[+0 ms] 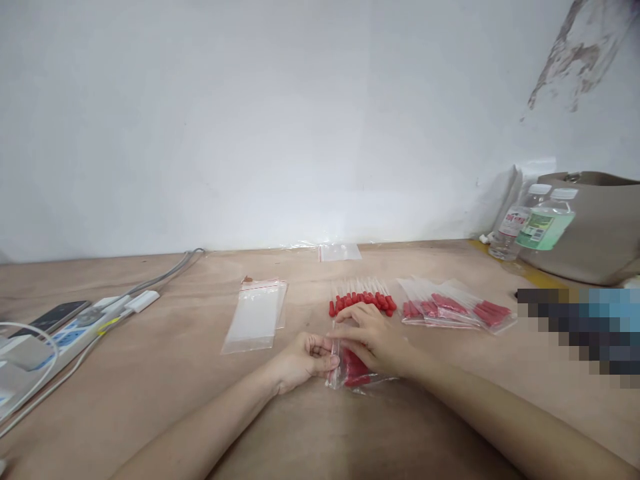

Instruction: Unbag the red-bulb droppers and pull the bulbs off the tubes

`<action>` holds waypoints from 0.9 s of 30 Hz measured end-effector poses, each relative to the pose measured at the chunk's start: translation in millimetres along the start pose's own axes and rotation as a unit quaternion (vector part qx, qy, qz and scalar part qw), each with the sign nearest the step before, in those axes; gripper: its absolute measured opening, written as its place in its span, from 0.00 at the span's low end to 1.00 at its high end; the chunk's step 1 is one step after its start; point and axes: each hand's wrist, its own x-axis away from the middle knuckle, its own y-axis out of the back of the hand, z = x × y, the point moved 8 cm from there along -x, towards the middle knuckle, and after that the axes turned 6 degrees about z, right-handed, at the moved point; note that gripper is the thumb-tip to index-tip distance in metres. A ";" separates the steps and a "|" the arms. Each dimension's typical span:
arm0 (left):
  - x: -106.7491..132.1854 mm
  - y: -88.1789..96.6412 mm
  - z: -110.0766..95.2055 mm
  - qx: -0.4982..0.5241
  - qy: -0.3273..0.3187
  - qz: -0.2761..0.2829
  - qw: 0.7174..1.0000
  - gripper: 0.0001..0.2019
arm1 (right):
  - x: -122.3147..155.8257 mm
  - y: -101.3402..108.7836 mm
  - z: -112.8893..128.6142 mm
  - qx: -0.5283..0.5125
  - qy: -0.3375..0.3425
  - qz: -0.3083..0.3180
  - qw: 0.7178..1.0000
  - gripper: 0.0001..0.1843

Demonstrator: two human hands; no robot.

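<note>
My left hand pinches the left edge of a clear zip bag with red-ended pieces inside. Over the same bag lies my right hand, its thumb and fingers closed at the bag's edge and hiding part of it. Just beyond my hands is a row of loose red-ended pieces with thin clear stems pointing to the wall. Filled bags with red pieces overlap on the right. A stack of flat clear zip bags with a red line along the top lies to the left.
Another flat bag lies by the wall. A power strip with cables and a phone occupy the left. Two bottles and a beige bag stand at the back right; a blurred-out patch covers the right edge.
</note>
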 end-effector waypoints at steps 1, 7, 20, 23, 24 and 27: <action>0.2 -1.4 -1.5 -0.006 -0.003 0.006 1.000 0.18 | -1.2 -1.0 3.2 0.022 0.012 0.016 1.000 0.16; 0.8 -2.3 -4.4 -0.048 0.002 0.002 0.999 0.15 | -11.3 -4.6 13.8 0.097 0.056 0.076 0.991 0.14; -0.1 1.2 -0.9 -0.061 0.006 -0.007 0.998 0.18 | -11.0 -7.9 9.1 0.093 0.081 0.046 0.991 0.05; -0.2 0.6 -0.9 -0.070 0.003 -0.003 0.998 0.17 | -11.3 -9.4 5.8 0.083 0.072 0.055 0.992 0.04; -0.4 0.9 -0.5 -0.073 0.003 -0.004 0.997 0.17 | -11.5 -9.8 5.3 0.082 0.071 0.057 0.992 0.04; -1.3 1.6 0.9 -0.076 0.000 -0.004 0.997 0.18 | -12.0 -10.0 5.1 0.084 0.072 0.058 0.992 0.05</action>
